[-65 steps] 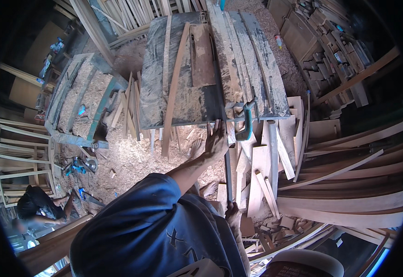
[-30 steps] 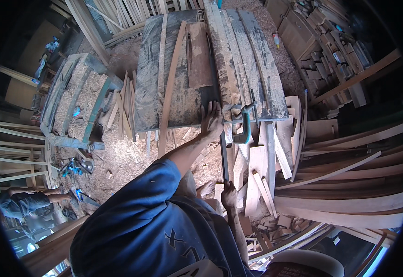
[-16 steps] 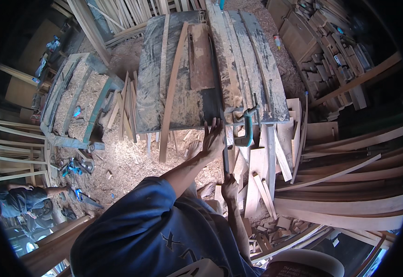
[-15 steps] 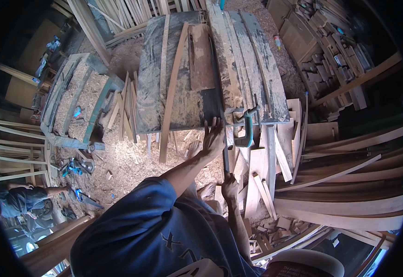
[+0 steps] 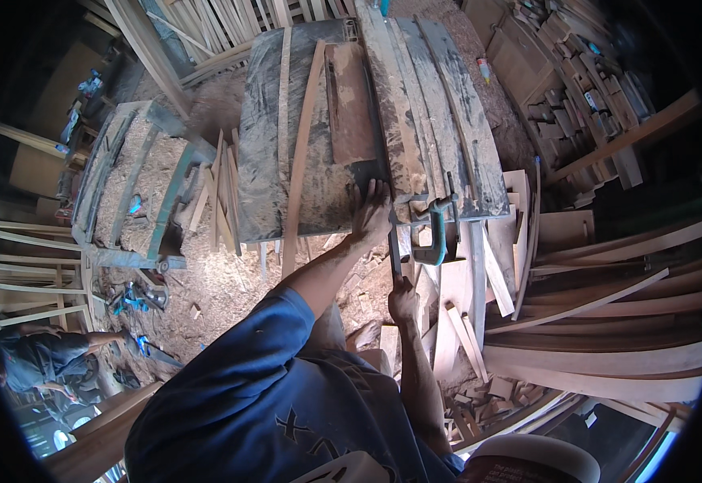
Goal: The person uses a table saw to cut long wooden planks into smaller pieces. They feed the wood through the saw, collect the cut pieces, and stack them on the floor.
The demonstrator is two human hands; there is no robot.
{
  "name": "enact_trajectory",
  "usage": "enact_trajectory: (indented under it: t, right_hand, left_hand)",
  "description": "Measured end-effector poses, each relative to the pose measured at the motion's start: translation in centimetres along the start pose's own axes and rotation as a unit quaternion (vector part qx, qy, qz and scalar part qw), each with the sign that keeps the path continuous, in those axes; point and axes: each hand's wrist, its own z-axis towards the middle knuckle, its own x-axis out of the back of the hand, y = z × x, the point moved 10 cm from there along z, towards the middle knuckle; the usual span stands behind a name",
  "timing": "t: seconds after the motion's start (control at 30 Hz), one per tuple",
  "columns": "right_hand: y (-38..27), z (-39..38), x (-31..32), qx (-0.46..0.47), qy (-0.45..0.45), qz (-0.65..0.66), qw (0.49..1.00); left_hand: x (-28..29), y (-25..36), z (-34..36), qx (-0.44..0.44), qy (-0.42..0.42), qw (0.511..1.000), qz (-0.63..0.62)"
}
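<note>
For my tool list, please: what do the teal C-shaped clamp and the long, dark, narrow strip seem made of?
Teal C-shaped clamp: probably painted metal, judging by its sturdy, coloured frame.
Long, dark, narrow strip: perhaps wood, perhaps metal; finish looks matte, no grain shows.

The person wears a dark blue cloth shirt [image 5: 230,394] that fills the bottom middle of the frame. Its loose left sleeve [image 5: 280,320] is short, with soft folds, and ends near the elbow. Big dark letters with thin, pale edges [image 5: 293,427] are on the shirt. The left hand [image 5: 373,213] and right hand [image 5: 403,302] are bare.
</note>
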Motion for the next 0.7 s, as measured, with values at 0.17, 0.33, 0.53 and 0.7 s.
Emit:
enact_trajectory:
  t: [0.17,0.33,0.53,0.7]
  right_hand:
    - [-1.3,1.5,0.3,-0.016,0.0,0.003,1.0]
    - [-2.3,3.6,-0.2,0.002,-0.01,-0.012,1.0]
    - [-4.2,6.1,-1.9,0.094,-0.031,-0.048,0.994]
    - [-5.0,7.9,-2.7,0.133,-0.017,-0.046,0.99]
  left_hand:
    - [1.2,-0.4,-0.3,-0.024,0.052,0.996,-0.061]
    - [1.4,1.6,-5.5,-0.1,0.033,0.992,-0.067]
    - [1.2,2.9,-7.3,-0.104,-0.054,0.991,-0.065]
    - [1.7,2.4,-5.6,-0.117,-0.055,0.99,-0.047]
